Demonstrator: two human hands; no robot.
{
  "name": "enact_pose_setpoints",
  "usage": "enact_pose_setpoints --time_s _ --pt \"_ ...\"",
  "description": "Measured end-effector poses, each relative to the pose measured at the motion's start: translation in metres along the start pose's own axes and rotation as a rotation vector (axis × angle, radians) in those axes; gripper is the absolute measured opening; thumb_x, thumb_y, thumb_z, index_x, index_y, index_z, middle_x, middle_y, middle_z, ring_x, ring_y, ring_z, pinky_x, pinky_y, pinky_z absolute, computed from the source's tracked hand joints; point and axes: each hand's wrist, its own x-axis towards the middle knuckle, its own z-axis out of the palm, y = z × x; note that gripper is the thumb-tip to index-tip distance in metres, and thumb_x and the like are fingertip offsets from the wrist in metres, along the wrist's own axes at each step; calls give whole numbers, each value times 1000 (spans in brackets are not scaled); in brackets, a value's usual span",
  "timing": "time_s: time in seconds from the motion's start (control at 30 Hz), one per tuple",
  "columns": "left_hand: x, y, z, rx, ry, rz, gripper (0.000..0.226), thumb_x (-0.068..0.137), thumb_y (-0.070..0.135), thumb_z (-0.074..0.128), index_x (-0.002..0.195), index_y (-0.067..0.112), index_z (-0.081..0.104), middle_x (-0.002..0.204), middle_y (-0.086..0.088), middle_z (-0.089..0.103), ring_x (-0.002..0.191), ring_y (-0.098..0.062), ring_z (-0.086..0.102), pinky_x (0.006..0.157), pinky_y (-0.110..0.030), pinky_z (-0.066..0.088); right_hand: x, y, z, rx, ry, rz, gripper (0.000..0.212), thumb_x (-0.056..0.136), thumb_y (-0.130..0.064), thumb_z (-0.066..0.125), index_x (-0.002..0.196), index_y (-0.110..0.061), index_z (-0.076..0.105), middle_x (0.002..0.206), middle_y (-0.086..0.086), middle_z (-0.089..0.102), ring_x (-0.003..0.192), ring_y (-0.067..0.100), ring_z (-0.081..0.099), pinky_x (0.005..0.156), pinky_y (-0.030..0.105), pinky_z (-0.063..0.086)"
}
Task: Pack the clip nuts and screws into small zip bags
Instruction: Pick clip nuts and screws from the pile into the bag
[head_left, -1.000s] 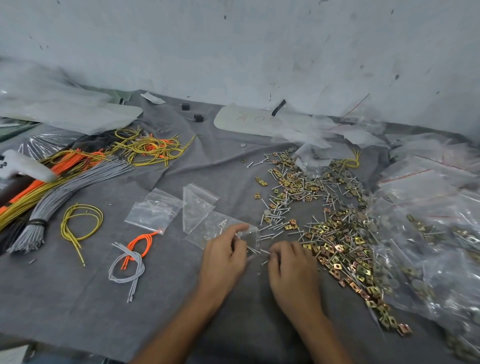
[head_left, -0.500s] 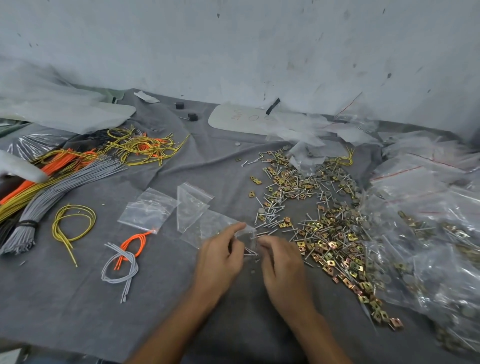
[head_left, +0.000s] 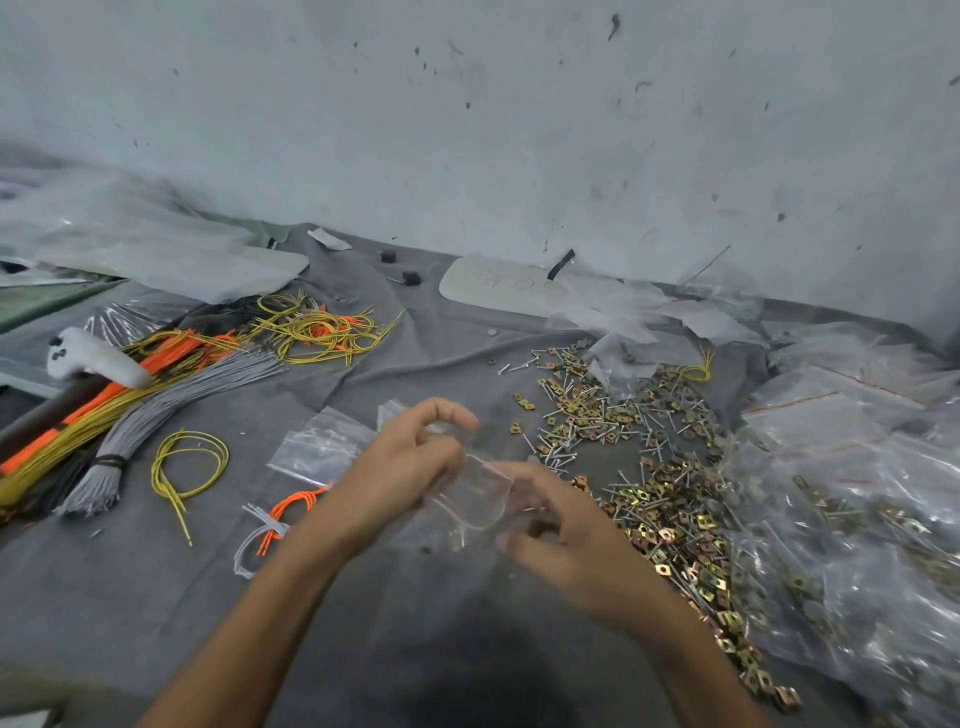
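Observation:
A small clear zip bag (head_left: 475, 493) is lifted off the grey cloth between my two hands. My left hand (head_left: 410, 462) pinches its upper left edge with thumb and fingers. My right hand (head_left: 561, 530) has its fingers curled at the bag's right side, blurred, and seems to hold the bag there. To the right, a broad heap of brass clip nuts (head_left: 670, 519) mixed with silver screws (head_left: 561, 454) is spread on the cloth. Another empty zip bag (head_left: 319, 447) lies flat just left of my left hand.
Filled clear bags (head_left: 841, 499) pile up along the right edge. Bundles of grey, orange and yellow wires (head_left: 130, 410) lie at left, with a yellow loop (head_left: 187, 467) and a small orange-grey bundle (head_left: 275, 519) nearer. A white handle (head_left: 93, 358) rests at far left. The wall stands behind.
Both hands have risen from the cloth with the zip bag. The bag now hangs between them instead of lying flat.

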Motion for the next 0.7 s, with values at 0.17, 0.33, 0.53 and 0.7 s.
enact_pose_setpoints --time_s 0.17,0.33,0.53,0.7 --pt "-18 32 -9 -152 -139 62 30 71 12 56 89 31 70 51 7 40 44 -8 27 41 -19 19 -4 -39 -2 132 110 -92 12 88 -22 74 100 -23 72 84 0 70 73 12 57 66 27 46" --pt "-42 43 -18 -281 -58 150 23 85 38 63 100 26 76 66 1 51 52 -10 40 45 -19 31 -6 -66 -14 131 222 -180 5 93 -20 67 90 -20 71 75 0 66 70 8 58 64 19 48" --pt "-63 36 6 -133 11 271 26 81 33 73 103 18 73 92 2 77 78 -2 64 67 -13 48 -12 -90 -35 214 311 -127 10 91 -23 60 85 -21 67 70 -1 63 65 14 58 55 25 49" --pt "-57 57 26 -214 126 350 24 80 36 65 94 18 73 74 8 71 66 -3 58 64 -18 46 -21 -103 -47 410 363 -21 14 99 -14 57 87 -14 65 70 2 62 63 18 59 49 24 45"
